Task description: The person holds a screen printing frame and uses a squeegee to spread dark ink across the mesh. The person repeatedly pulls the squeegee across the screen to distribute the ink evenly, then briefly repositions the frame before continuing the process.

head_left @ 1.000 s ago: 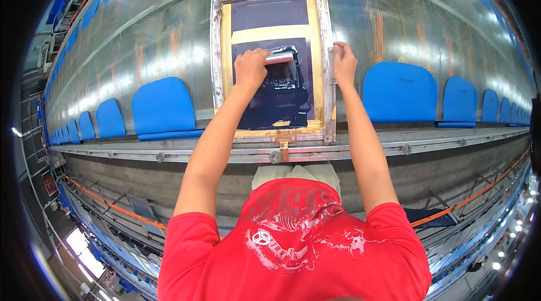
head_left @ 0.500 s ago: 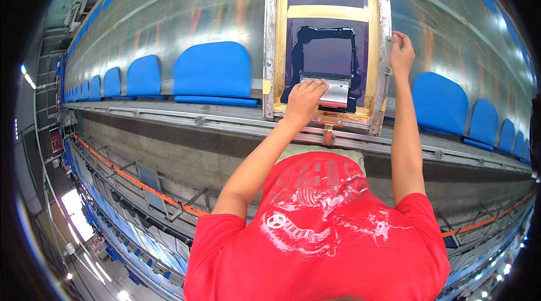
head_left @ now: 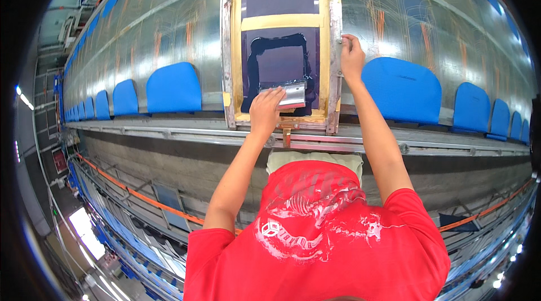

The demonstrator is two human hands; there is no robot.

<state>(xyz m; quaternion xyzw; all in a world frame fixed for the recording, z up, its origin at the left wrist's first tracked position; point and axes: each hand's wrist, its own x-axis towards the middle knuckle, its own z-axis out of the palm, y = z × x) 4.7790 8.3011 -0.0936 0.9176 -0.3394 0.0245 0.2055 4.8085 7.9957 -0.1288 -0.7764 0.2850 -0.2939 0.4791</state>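
A screen printing frame [head_left: 336,92] with a worn rim lies on the long table, its dark mesh edged with yellow tape. Dark, glossy ink [head_left: 252,73] forms a rough band around a rectangle on the mesh. My left hand [head_left: 266,110] is closed on the left end of a silver squeegee [head_left: 293,96], which rests low on the mesh, slightly tilted. At the frame's right rim, my right hand [head_left: 353,60] has its fingers bent against the side, closed on the edge. What lies under the mesh is hidden.
Blue rounded fabric-like pieces [head_left: 401,91] lie in a row along the table on both sides of the frame. A metal rail [head_left: 141,131] runs along the near edge, with a brownish bracket [head_left: 287,136] at the frame. Another long table with an orange bar [head_left: 141,193] stands below left.
The frame, both hands and the blue pieces now appear further left in view. The squeegee has tilted slightly and stays low on the mesh; both grips look unchanged.
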